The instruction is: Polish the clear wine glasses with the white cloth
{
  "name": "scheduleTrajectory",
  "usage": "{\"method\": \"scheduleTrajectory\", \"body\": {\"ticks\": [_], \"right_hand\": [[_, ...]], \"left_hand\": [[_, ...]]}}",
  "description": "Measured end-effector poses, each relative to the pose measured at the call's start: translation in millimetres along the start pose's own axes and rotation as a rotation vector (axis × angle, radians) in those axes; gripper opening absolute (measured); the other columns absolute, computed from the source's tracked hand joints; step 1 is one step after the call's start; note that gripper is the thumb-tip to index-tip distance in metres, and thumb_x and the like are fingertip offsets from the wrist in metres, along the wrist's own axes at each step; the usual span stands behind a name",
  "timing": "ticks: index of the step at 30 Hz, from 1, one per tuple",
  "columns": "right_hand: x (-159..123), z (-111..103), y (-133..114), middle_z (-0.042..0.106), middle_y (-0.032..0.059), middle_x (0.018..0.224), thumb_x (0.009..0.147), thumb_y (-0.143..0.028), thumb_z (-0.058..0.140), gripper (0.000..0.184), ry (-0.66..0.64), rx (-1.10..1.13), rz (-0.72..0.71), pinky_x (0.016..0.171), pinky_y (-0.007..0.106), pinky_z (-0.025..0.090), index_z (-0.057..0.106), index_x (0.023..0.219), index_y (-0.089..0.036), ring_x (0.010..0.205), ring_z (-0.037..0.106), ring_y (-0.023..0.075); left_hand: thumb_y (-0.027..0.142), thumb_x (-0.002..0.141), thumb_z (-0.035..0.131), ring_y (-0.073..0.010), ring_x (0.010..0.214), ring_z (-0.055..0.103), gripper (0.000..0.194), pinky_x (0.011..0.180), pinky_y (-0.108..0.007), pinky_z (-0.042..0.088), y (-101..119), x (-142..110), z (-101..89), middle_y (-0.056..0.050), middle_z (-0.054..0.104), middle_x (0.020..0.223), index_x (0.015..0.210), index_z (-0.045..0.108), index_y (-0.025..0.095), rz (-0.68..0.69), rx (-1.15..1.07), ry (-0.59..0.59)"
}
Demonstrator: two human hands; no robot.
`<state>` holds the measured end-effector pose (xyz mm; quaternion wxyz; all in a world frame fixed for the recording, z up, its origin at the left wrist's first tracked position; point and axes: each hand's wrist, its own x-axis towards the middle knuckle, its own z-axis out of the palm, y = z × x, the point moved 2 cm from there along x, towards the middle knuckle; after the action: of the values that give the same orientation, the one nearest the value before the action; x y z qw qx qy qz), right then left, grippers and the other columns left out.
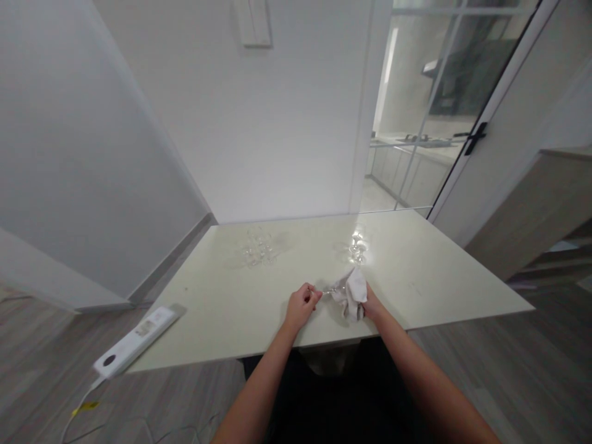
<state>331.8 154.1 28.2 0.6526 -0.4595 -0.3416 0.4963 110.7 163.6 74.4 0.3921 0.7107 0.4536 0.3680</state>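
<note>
Near the front of the table, my left hand (303,303) pinches the foot end of a clear stemmed glass (327,291), which lies sideways. My right hand (370,302) is closed round a crumpled whitish cloth (355,291). The cloth covers the bowl end of the glass, so that end is mostly hidden, and so are most of my right fingers. Just beyond the cloth stand clear glasses (357,248), their number hard to make out. Farther left is a group of several clear glasses (259,248).
The pale table (217,327) reaches to the white wall (287,123). A white power strip (136,341) lies over its left front edge, with a cable (74,416) running down to the floor. At the right is a glass-paned door (402,111) with a black handle (476,138).
</note>
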Motion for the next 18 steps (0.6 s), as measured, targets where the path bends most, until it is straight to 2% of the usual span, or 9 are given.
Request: {"method": "scheduleTrajectory", "body": {"ticks": [2, 4, 7, 10, 12, 15, 17, 18], "right_hand": [[1.3, 0.7, 0.8, 0.073, 0.0046, 0.086, 0.055, -0.034, 0.075, 0.04, 0.023, 0.018, 0.015, 0.072, 0.032, 0.053, 0.065, 0.09, -0.018, 0.085, 0.067, 0.0231], [1.5, 3.1, 0.3, 0.072, 0.0045, 0.075, 0.057, -0.039, 0.073, 0.034, 0.037, 0.037, 0.047, 0.064, 0.032, 0.053, 0.064, 0.082, -0.018, 0.075, 0.067, 0.0236], [0.2, 6.9, -2.1, 0.07, 0.0031, 0.063, 0.058, -0.045, 0.07, 0.032, 0.037, 0.051, 0.083, 0.056, 0.032, 0.052, 0.062, 0.074, -0.019, 0.066, 0.067, 0.024], [-1.3, 9.7, -6.0, 0.069, 0.0009, 0.064, 0.057, -0.044, 0.073, 0.032, 0.036, 0.078, 0.089, 0.055, 0.029, 0.05, 0.062, 0.075, -0.02, 0.063, 0.065, 0.021], [-1.5, 12.0, -9.0, 0.07, 0.0001, 0.067, 0.056, -0.042, 0.075, 0.032, 0.026, 0.119, 0.091, 0.057, 0.029, 0.05, 0.063, 0.077, -0.02, 0.062, 0.065, 0.0193], [-0.2, 15.2, -12.2, 0.071, 0.0, 0.071, 0.057, -0.041, 0.077, 0.034, 0.004, 0.2, 0.106, 0.06, 0.029, 0.051, 0.063, 0.08, -0.021, 0.063, 0.065, 0.0186], [0.9, 15.2, -12.1, 0.07, -0.0002, 0.071, 0.058, -0.041, 0.077, 0.033, -0.003, 0.23, 0.116, 0.06, 0.029, 0.051, 0.063, 0.08, -0.02, 0.062, 0.064, 0.0182], [1.2, 14.3, -11.5, 0.07, -0.0003, 0.071, 0.058, -0.04, 0.077, 0.032, -0.003, 0.225, 0.113, 0.06, 0.029, 0.051, 0.063, 0.08, -0.02, 0.062, 0.064, 0.0178]], "left_hand": [[0.049, 0.078, 0.059, -0.0096, 0.053, 0.052, 0.046, 0.054, -0.021, 0.04, 2.0, -0.2, 0.0, 0.004, 0.059, 0.067, 0.112, 0.052, 0.018, 0.06, -0.018, 0.014], [0.049, 0.077, 0.062, -0.0096, 0.053, 0.052, 0.053, 0.054, -0.02, 0.04, 2.1, -0.8, 1.1, 0.005, 0.059, 0.068, 0.118, 0.047, 0.019, 0.067, -0.023, 0.009], [0.051, 0.08, 0.057, -0.0099, 0.045, 0.048, 0.039, 0.05, -0.02, 0.035, -2.8, -0.7, 3.3, 0.009, 0.05, 0.051, 0.102, 0.051, 0.019, -0.002, 0.002, -0.018], [0.052, 0.081, 0.055, -0.01, 0.044, 0.048, 0.036, 0.05, -0.02, 0.035, -6.8, 1.1, 4.0, 0.009, 0.047, 0.049, 0.095, 0.053, 0.019, -0.028, 0.009, -0.026], [0.051, 0.082, 0.055, -0.01, 0.047, 0.049, 0.039, 0.051, -0.02, 0.036, -6.2, 2.4, 3.6, 0.008, 0.049, 0.054, 0.105, 0.053, 0.019, -0.006, -0.003, -0.013], [0.048, 0.082, 0.056, -0.0094, 0.051, 0.052, 0.055, 0.053, -0.02, 0.039, -2.8, 2.9, 3.2, 0.005, 0.056, 0.068, 0.129, 0.042, 0.021, 0.055, -0.047, -0.011], [0.047, 0.084, 0.054, -0.0097, 0.052, 0.053, 0.057, 0.052, -0.02, 0.039, -2.5, 2.8, 3.6, 0.004, 0.058, 0.069, 0.132, 0.039, 0.021, 0.052, -0.086, -0.028], [0.048, 0.085, 0.052, -0.01, 0.05, 0.052, 0.053, 0.051, -0.02, 0.038, -3.5, 2.9, 3.8, 0.005, 0.057, 0.065, 0.129, 0.042, 0.02, 0.029, -0.096, -0.034]]}}
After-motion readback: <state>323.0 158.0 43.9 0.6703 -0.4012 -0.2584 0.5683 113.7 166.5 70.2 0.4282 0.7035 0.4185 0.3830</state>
